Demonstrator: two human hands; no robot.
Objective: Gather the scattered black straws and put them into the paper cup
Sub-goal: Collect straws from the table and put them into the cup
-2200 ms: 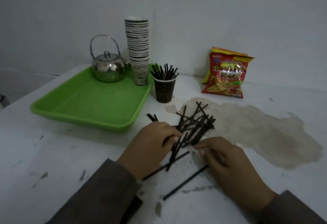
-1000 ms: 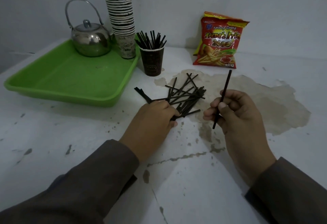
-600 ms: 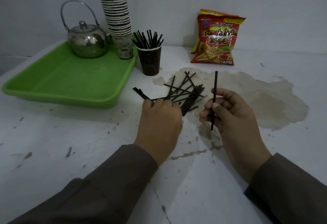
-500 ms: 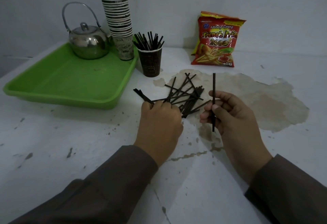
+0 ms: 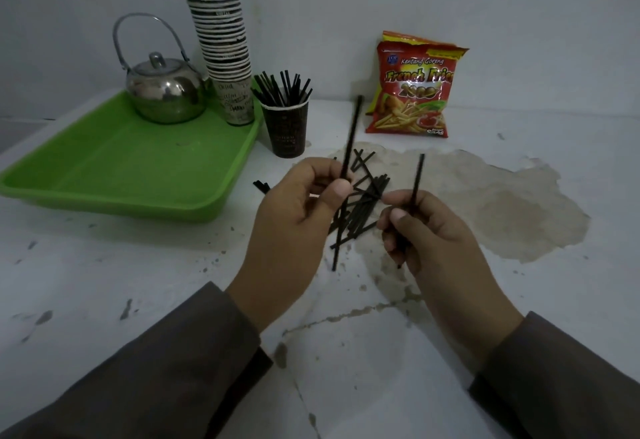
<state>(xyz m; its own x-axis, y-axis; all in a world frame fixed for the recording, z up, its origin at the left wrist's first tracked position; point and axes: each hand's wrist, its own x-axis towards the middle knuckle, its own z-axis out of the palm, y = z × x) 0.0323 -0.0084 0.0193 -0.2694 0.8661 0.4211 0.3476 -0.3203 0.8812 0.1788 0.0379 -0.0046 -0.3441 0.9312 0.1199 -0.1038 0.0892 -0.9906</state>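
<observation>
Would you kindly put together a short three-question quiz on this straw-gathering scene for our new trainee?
1. True or false: each hand holds a black straw.
2. Multiple choice: the paper cup with straws stands (A) inside the green tray, (B) on the table just right of the tray, (C) behind the snack bag.
3. Short answer: where do the loose straws still to be gathered lie?

Key
1. True: the left hand pinches a straw, and the right hand pinches another straw.
2. B.
3. In a pile on the table, behind and between the two hands.
</observation>
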